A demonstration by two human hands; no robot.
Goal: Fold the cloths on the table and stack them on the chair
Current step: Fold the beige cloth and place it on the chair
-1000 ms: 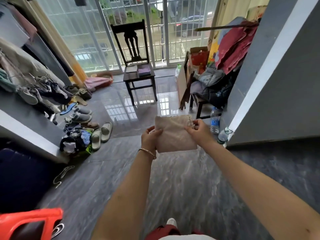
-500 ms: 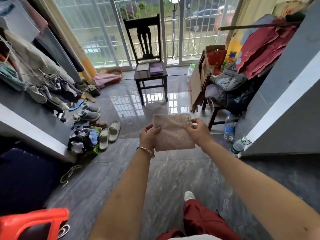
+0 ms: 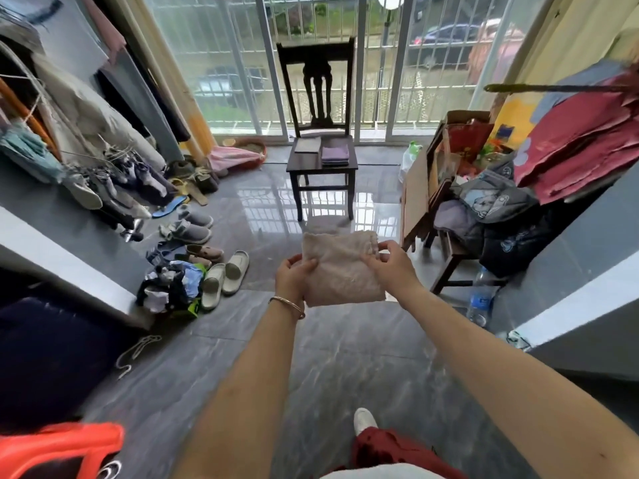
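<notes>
Chair (image 3: 307,164) is getting closer; left grip (image 3: 294,275) and right grip (image 3: 392,267) are pinching the folded cloth (image 3: 340,271) — try keeping it flat, aiming at the purple stack (image 3: 334,155).

Two cloth stacks (image 3: 334,154) on chair (image 3: 321,164)

beige cloth (image 3: 342,267): rough, nubby terry, matt
chair (image 3: 320,98): dark varnished wood
floor (image 3: 345,357): glossy grey marble-look tile

Backlit daylight, floor (image 3: 262,216) glare, warped edges
</notes>
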